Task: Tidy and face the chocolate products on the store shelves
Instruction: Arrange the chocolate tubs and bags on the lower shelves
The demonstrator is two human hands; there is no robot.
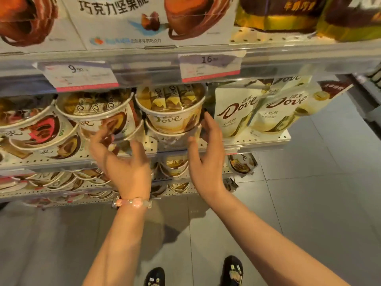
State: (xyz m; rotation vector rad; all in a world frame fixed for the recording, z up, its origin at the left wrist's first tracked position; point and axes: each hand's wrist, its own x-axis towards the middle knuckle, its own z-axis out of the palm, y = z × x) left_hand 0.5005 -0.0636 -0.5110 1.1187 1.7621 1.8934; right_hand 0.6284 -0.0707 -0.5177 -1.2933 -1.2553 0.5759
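Observation:
A yellow Dove tub (173,118) sits stacked on a second tub (175,139) on the middle shelf (257,141). My right hand (206,155) lies against the right side of this stack, fingers nearly straight and the thumb in front of the lower tub. My left hand (123,164) hovers spread in front of the shelf, left of the stack. Its fingertips are near a brown Dove tub (107,118) and it holds nothing. More Dove tubs (39,129) lean in stacks further left. White Dove pouches (235,112) stand to the right of the stack.
Price tags (210,67) hang on the shelf rail above the tubs. Chocolate boxes (127,21) fill the top shelf. Lower shelves (175,168) hold more tubs. The shelf unit ends at the right, beside grey tiled floor (309,203). My shoes (233,269) show below.

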